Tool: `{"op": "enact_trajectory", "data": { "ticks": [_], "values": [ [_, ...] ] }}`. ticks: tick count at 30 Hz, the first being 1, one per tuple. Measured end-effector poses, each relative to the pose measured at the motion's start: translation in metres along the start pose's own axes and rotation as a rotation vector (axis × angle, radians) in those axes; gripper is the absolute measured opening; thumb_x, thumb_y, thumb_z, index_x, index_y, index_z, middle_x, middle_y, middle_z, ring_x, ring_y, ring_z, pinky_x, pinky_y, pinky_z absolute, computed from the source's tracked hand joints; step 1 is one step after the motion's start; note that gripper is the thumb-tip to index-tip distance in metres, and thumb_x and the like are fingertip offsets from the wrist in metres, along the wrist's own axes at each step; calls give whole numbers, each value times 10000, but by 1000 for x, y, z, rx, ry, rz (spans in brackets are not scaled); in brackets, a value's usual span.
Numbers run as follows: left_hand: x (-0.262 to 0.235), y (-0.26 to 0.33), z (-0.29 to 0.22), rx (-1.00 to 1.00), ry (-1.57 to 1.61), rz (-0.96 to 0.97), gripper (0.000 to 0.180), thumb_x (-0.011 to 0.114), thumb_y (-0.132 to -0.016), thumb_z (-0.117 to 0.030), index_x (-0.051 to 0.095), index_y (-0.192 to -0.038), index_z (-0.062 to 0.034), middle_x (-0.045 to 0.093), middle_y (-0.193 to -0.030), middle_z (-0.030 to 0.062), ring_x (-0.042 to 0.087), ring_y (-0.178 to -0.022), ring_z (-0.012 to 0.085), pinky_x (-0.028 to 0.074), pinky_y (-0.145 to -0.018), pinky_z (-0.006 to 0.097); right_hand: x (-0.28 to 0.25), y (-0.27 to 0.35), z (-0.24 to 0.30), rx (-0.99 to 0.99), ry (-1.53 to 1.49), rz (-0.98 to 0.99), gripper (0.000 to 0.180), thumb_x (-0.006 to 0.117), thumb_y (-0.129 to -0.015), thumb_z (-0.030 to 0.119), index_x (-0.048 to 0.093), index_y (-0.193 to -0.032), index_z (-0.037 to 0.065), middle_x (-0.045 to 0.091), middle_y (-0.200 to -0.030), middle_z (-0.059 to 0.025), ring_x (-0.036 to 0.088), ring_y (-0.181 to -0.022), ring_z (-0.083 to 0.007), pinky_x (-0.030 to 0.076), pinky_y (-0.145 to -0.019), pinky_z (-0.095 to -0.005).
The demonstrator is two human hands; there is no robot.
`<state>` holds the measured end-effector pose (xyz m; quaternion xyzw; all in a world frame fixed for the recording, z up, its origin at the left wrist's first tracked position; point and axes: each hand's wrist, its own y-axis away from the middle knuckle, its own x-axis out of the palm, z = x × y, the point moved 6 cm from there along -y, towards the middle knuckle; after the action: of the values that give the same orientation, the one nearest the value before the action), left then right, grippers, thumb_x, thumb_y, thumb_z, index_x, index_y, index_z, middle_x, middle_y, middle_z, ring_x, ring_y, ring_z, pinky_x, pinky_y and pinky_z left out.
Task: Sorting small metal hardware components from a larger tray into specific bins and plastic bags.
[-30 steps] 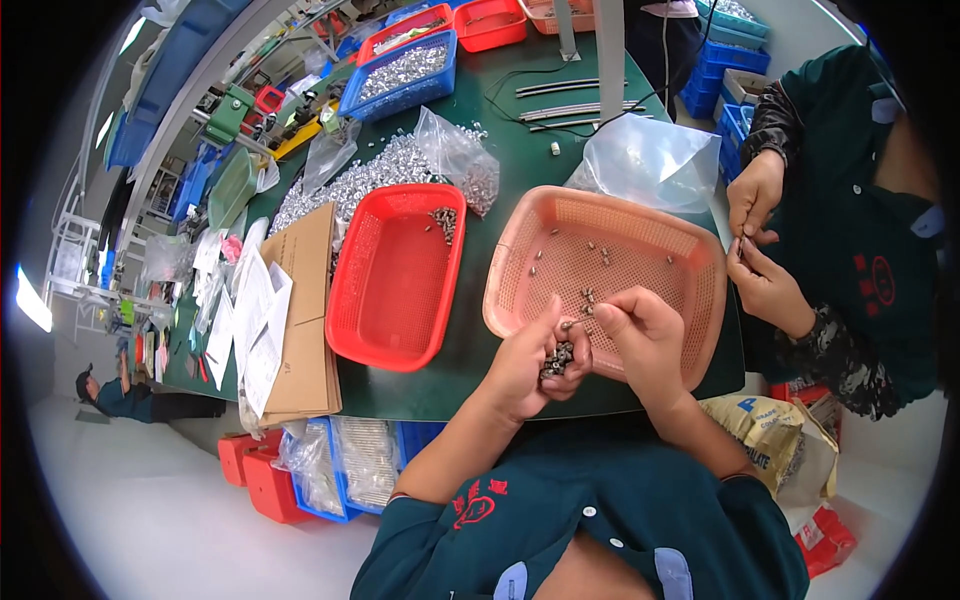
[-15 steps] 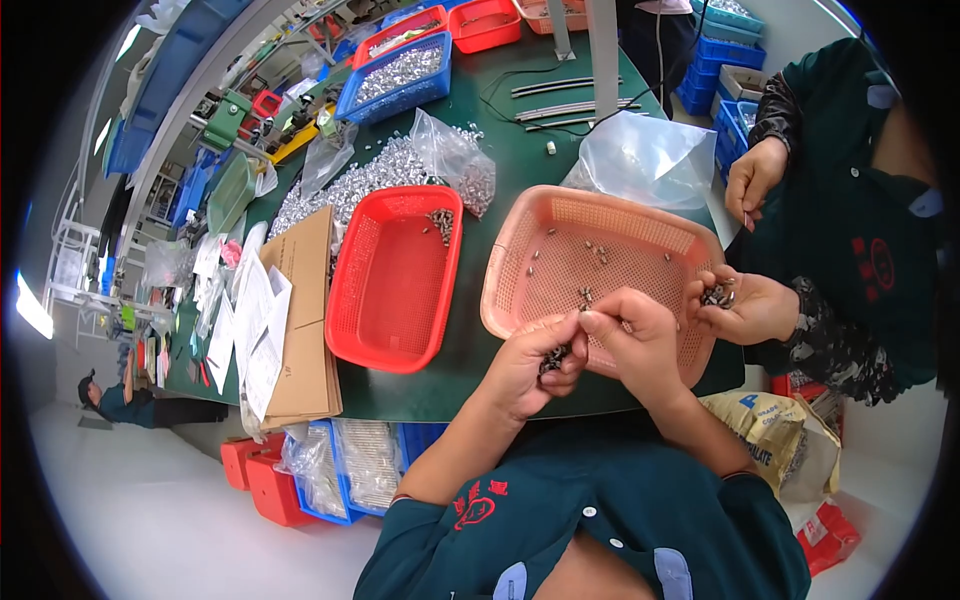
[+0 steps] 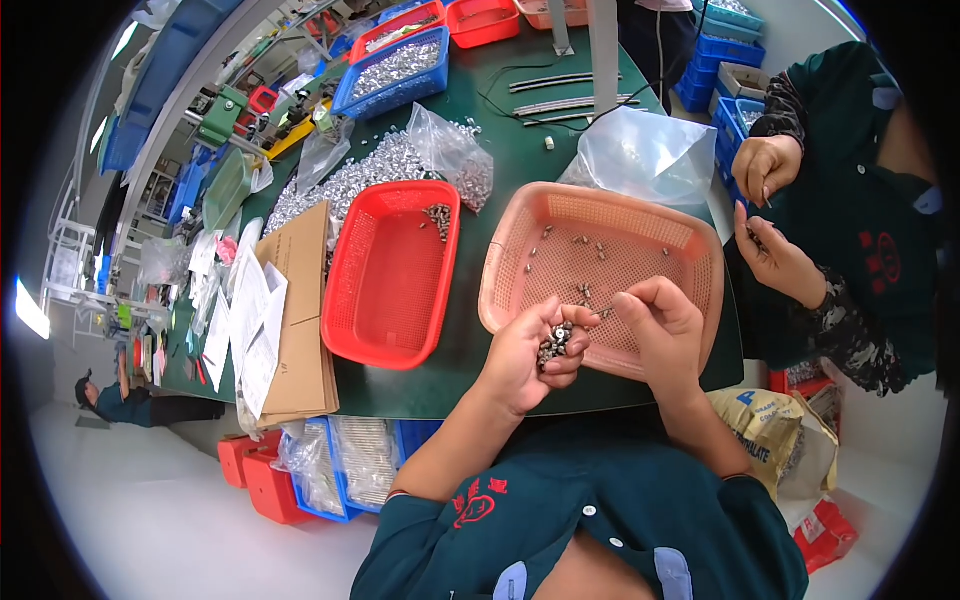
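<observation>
My left hand (image 3: 530, 352) is cupped around a small bunch of metal parts (image 3: 555, 340) at the near rim of a salmon-pink mesh basket (image 3: 505, 270). My right hand (image 3: 665, 322) hovers over the same rim, its fingertips pinched close to the left hand; what they pinch is too small to tell. Several loose metal parts (image 3: 585, 245) lie scattered in the pink basket. A red mesh basket (image 3: 385, 290) to its left holds a few parts (image 3: 438, 215) at its far end.
A co-worker's two hands (image 3: 770, 215) work at the right edge of the green table (image 3: 465, 370). A clear bag (image 3: 645, 150), a heap of silver parts (image 3: 370, 175), cardboard and papers (image 3: 280, 320) and blue and red bins (image 3: 395, 65) surround the baskets.
The co-worker's hand that reached over the pink basket's right rim has drawn back. My hands have stayed at the near rim, the right one shifting slightly right.
</observation>
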<state>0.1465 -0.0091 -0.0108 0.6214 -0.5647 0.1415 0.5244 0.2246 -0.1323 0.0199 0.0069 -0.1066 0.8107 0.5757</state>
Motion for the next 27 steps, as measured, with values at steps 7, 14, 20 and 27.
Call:
{"op": "enact_trajectory", "data": {
  "ticks": [7,14,20,27],
  "values": [
    [5,4,-2,69,-14,91,271,418,-908,-181,540,-1085,-15,469,-646,24,332,-436,49,251,-392,181,10,3,2,-141,79,75,77,660,-794,20,594,-767,-9,535,-669,-31,490,-622,-86,392,-551,-226],
    [3,4,-2,103,32,163,305,465,-933,-173,510,-1205,-45,464,-614,12,332,-431,49,248,-386,171,18,2,18,-221,209,113,81,672,-784,32,601,-770,-4,542,-668,-43,502,-607,-97,393,-537,-237],
    [5,5,-2,95,51,186,313,468,-931,-165,508,-1217,-46,457,-579,16,327,-424,50,251,-383,170,17,1,19,-206,218,128,79,674,-781,37,609,-778,-8,552,-673,-48,507,-605,-100,394,-543,-238],
    [14,4,-3,101,19,165,334,462,-939,-176,486,-1242,-39,466,-566,17,331,-421,51,250,-384,171,32,12,-4,258,-240,207,75,630,-831,25,599,-797,-34,578,-687,-24,552,-643,-69,438,-585,-216]
  ]
}}
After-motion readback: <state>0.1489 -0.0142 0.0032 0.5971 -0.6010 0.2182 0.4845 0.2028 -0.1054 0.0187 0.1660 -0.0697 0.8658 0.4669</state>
